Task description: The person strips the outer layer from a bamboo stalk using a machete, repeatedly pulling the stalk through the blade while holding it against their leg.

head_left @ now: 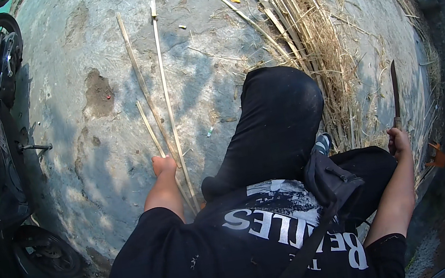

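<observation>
A black shirt fills the foreground; the left hand grips bamboo strips on concrete ground, the right hand clenches a long knife.

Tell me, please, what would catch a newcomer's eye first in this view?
Probably the long dark blade that the right hand holds upright at the right edge, its grip closed on the handle. Next, the left hand grasps the near ends of pale split bamboo strips lying across the concrete ground. A heap of dry straw and slats lies beyond the raised knee, and a motorbike stands at far left.
</observation>
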### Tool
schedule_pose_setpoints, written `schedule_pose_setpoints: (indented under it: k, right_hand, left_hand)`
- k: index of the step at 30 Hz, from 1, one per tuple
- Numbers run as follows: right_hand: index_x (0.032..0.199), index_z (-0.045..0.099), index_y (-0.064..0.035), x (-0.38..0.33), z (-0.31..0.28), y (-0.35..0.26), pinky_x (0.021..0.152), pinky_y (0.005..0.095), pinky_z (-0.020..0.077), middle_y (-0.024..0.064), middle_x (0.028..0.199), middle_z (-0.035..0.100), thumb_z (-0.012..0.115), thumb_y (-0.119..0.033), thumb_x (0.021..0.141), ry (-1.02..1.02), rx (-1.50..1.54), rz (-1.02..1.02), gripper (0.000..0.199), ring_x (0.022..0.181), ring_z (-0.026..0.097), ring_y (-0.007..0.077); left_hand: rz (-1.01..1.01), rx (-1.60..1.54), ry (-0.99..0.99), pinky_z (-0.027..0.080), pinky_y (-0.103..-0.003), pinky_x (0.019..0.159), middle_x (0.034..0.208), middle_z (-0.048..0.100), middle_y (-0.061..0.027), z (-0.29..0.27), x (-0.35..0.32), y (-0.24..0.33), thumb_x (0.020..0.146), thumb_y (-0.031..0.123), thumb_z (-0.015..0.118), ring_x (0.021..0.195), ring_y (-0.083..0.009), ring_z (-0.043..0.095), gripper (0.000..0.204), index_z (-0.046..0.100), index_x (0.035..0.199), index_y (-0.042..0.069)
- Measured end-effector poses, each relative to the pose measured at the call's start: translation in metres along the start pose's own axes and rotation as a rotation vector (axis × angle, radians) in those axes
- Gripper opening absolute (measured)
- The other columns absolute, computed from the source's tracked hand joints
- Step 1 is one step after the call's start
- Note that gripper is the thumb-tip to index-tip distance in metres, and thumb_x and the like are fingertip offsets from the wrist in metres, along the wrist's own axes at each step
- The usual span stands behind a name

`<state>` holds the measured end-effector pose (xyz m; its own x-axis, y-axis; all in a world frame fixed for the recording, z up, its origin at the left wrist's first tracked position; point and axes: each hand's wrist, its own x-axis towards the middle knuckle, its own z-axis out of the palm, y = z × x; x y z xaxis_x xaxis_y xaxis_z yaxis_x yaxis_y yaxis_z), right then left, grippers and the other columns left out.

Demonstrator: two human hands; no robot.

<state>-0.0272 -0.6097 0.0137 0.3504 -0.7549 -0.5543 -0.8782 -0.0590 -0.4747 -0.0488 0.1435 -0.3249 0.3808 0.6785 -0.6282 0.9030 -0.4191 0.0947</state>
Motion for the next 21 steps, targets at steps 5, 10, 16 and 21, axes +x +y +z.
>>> schedule_pose_setpoints:
  k: [5,10,16,21]
  right_hand:
    - [0.079,0.050,-0.0170,-0.003,-0.001,0.007,0.035,0.0281,0.0274,-0.0057,0.057,0.042,0.068,-0.014,0.081,0.009,0.013,-0.058,0.018,0.040,0.039,0.0089]
    - [0.081,0.051,-0.0162,-0.005,-0.002,0.005,0.037,0.0280,0.0311,-0.0047,0.059,0.045,0.068,-0.013,0.082,0.000,-0.010,-0.056,0.017,0.042,0.041,0.0093]
    - [0.082,0.051,-0.0163,0.006,-0.006,0.012,0.038,0.0278,0.0322,-0.0049,0.060,0.045,0.068,-0.012,0.082,-0.008,-0.005,-0.055,0.017,0.042,0.042,0.0093]
    - [0.083,0.051,-0.0163,0.011,-0.005,0.015,0.037,0.0276,0.0304,-0.0054,0.060,0.044,0.068,-0.013,0.082,-0.008,0.009,-0.044,0.017,0.042,0.041,0.0090]
  left_hand:
    - [0.072,0.192,-0.097,0.051,-0.048,0.102,0.129,0.064,-0.0287,-0.013,0.001,0.004,0.094,0.030,0.067,0.120,-0.0426,0.063,0.049,0.055,0.126,-0.005]
    - [0.127,0.160,-0.018,0.051,-0.049,0.100,0.124,0.066,-0.0281,-0.016,0.008,0.004,0.094,0.035,0.061,0.116,-0.0424,0.065,0.047,0.058,0.120,-0.004]
    - [0.292,0.115,0.176,0.054,-0.049,0.090,0.108,0.071,-0.0193,-0.059,0.035,0.056,0.091,0.040,0.065,0.102,-0.0403,0.069,0.043,0.061,0.115,0.005]
    - [0.509,-0.141,0.435,0.052,-0.048,0.090,0.113,0.070,-0.0170,-0.137,0.068,0.142,0.093,0.037,0.065,0.102,-0.0375,0.068,0.037,0.063,0.113,0.006]
